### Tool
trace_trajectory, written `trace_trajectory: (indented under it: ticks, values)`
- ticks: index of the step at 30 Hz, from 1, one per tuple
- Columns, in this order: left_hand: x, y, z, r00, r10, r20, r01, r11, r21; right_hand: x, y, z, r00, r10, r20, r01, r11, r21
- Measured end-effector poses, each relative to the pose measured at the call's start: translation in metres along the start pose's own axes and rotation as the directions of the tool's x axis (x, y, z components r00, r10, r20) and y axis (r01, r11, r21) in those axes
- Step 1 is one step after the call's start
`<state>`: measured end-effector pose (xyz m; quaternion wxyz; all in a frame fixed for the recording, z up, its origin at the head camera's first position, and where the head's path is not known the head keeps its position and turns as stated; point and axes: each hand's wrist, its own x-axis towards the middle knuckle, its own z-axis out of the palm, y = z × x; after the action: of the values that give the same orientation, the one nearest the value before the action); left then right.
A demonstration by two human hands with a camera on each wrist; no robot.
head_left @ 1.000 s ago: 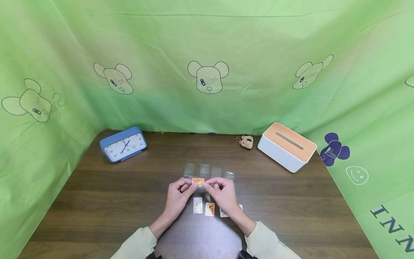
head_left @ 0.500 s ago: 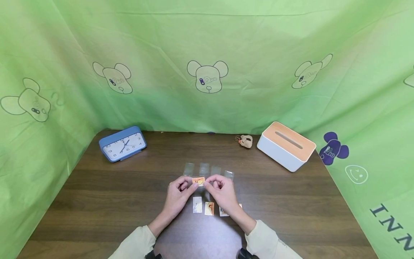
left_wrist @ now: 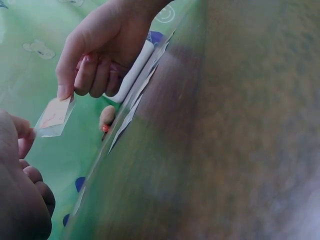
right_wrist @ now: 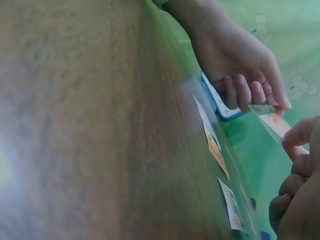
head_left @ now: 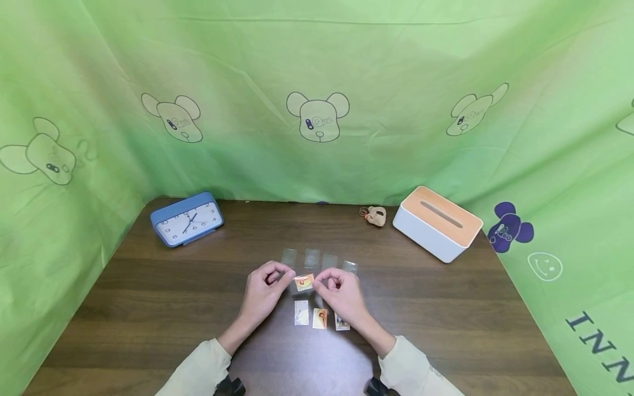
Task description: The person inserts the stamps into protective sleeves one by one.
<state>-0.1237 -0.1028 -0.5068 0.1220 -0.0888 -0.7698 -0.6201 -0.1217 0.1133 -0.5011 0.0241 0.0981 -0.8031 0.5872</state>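
Observation:
A small orange-and-yellow picture card is held up between both hands, inside a clear sleeve that reaches past its edge. My left hand pinches a corner of the sleeve between thumb and forefinger. On the opposite side, my right hand grips the sleeved card by its edge, other fingers curled in. Below them on the table lie a pale card, an orange card and a third card, which the right hand partly covers.
Several clear sleeves lie in a row beyond the hands on the wooden table. A blue clock stands back left, a tissue box back right. Beside the box sits a small beige trinket. Green cloth hangs behind.
My left hand has shifted left and slightly up, its thumb moving off the card onto the sleeve's corner. More of the card's face shows. The right hand has hardly moved.

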Motion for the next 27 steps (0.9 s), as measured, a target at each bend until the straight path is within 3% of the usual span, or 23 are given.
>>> trace_trajectory:
  ticks: [12, 16, 22, 27]
  values:
    - [0.0019, -0.0018, -0.0042, 0.993, 0.055, 0.102, -0.072, 0.984, 0.165, -0.0009, -0.0021, -0.0053, 0.999, -0.036, -0.001, 0.036, 0.999, -0.034]
    - [0.0022, -0.0029, -0.0069, 0.982, 0.074, 0.177, -0.110, 0.972, 0.207, -0.0007, -0.0002, -0.0076, 0.999, -0.046, -0.011, 0.046, 0.999, -0.006]
    - [0.0016, -0.0045, -0.0084, 0.952, 0.101, 0.290, -0.165, 0.964, 0.207, -0.0003, 0.0016, -0.0095, 0.999, -0.049, -0.011, 0.049, 0.999, 0.002]
    - [0.0018, -0.0060, -0.0076, 0.947, 0.107, 0.304, -0.170, 0.967, 0.190, -0.0001, 0.0009, -0.0103, 0.999, -0.043, -0.011, 0.043, 0.999, 0.009]
